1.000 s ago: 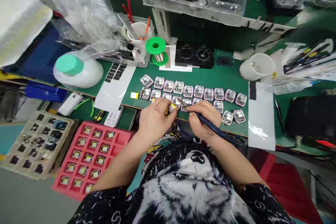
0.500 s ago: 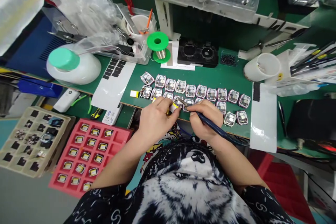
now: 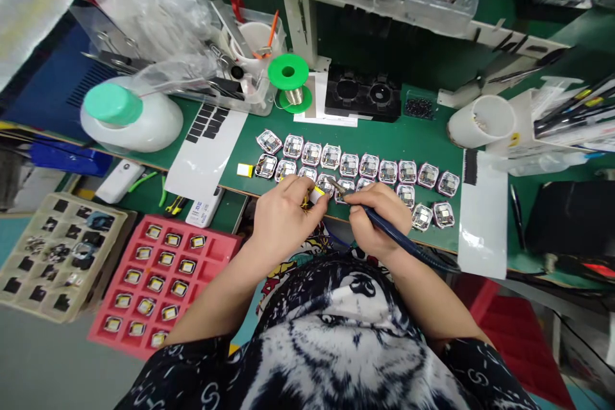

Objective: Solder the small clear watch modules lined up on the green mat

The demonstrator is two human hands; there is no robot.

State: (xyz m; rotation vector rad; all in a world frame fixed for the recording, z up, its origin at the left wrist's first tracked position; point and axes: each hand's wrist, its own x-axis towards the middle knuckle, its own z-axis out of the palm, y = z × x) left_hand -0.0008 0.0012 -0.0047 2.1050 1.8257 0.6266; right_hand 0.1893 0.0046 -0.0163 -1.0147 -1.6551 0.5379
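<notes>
Between the thumb and fingers of my left hand is a small white battery with a yellow end, held against the near edge of a watch case. My right hand is wrapped round a soldering iron with a dark blue handle. The iron's tip points left and meets the circuit board in that same case, close to the battery; whether it touches cannot be made out. Several open watch cases with bare boards lie in two rows. A loose battery rests at the rows' left end.
A green solder spool stands behind the rows. To the left are a white bottle and a red tray holding several yellow-topped pieces. A white cup and a white strip are at right.
The view has shifted very slightly. Both hands keep almost the same place, with the battery and the soldering iron still in them at the same watch case.
</notes>
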